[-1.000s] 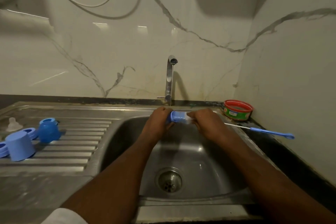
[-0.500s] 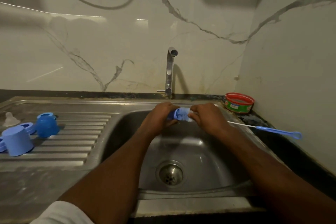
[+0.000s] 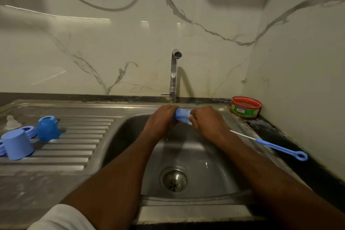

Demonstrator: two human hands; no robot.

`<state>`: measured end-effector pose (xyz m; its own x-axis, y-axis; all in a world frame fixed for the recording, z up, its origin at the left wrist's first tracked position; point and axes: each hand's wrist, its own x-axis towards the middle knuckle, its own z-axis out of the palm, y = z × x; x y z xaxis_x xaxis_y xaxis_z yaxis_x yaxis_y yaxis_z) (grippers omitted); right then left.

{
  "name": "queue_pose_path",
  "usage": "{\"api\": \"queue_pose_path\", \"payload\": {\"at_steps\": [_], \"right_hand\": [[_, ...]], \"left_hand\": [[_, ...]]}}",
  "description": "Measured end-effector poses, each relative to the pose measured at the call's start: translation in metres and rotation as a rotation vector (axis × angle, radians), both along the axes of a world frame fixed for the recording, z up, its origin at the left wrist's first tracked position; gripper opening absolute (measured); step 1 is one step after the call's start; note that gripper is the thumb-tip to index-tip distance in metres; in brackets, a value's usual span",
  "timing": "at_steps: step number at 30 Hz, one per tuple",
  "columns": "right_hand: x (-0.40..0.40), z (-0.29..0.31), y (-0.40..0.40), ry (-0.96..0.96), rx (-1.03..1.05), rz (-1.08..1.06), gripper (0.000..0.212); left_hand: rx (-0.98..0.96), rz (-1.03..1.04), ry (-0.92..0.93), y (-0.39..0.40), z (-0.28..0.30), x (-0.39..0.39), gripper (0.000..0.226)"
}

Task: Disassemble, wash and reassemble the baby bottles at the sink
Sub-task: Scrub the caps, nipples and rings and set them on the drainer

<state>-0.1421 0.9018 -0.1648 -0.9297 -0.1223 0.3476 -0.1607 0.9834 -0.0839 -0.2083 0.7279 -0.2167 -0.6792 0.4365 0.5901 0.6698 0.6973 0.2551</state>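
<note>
No readable text, red-and-green tub [image 3: 246, 107] bears a label, perhaps printed, too blurred to read

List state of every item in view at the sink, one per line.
left hand: grips the blue brush
right hand: grips the brush's other end
blue brush: held level over the basin
tap: no water visible
thin brush: lying on the sink's right rim
blue cap: mouth down on the drainboard
blue dome cap: on the drainboard
clear teat: standing, off its bottle
red tub: lidless
</note>
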Motion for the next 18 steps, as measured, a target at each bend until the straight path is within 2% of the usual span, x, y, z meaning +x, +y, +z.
{"api": "queue_pose_path", "payload": {"at_steps": [3, 7, 11, 14, 15, 18], "right_hand": [[0.001, 0.001, 0.004, 0.092, -0.094, -0.037, 0.029], [0.002, 0.001, 0.004, 0.143, -0.073, -0.034, 0.031], [-0.003, 0.003, -0.005, -0.011, -0.033, -0.101, 0.032], [-0.001, 0.000, 0.000, 0.146, -0.054, -0.061, 0.029], [-0.001, -0.001, 0.001, 0.173, -0.061, -0.060, 0.029], [-0.007, -0.002, -0.005, 0.074, -0.032, -0.129, 0.032]], "left_hand": [[-0.016, -0.066, 0.077, -0.002, 0.006, 0.001, 0.049], [0.006, 0.040, 0.077, 0.001, 0.006, -0.002, 0.042], [0.003, -0.031, 0.076, -0.001, 0.005, 0.002, 0.040], [0.002, -0.030, 0.143, -0.002, 0.008, 0.003, 0.045], [0.017, 0.013, 0.128, -0.002, 0.007, 0.001, 0.045], [0.048, 0.111, 0.007, -0.003, 0.000, -0.003, 0.044]]}}
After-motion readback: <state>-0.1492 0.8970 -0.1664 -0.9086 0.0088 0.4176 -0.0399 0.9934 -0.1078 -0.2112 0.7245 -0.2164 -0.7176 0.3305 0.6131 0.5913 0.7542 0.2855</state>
